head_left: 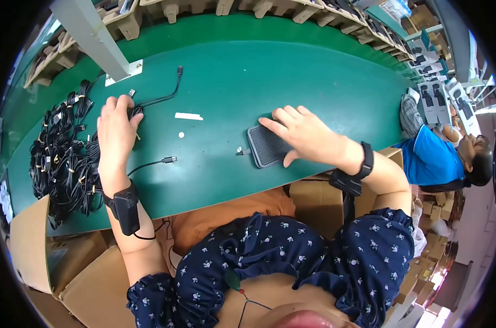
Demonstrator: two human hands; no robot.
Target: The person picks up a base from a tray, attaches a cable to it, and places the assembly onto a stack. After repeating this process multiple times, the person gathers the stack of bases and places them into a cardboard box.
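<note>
My left hand [116, 130] closes its fingers and thumb around a coiled black cable [136, 112] at the left part of the green table. One plug end of a black cable [178, 73] reaches away from that coil, and another plug [169, 160] lies nearer to me. My right hand [308, 135] grips a flat dark grey device [264, 148] with rounded corners and a perforated top, thumb at its near edge and fingers at its far edge. By the device's left side sits a small tab [241, 151]. Much of the device is hidden under the palm.
A large heap of tied black cables [62, 158] covers the table's left end. A white paper strip [188, 116] and a round white dot [181, 135] lie mid-table. A grey post [92, 38] stands at the far left. Cardboard boxes [316, 205] sit below the near edge; a person in blue [436, 156] is at right.
</note>
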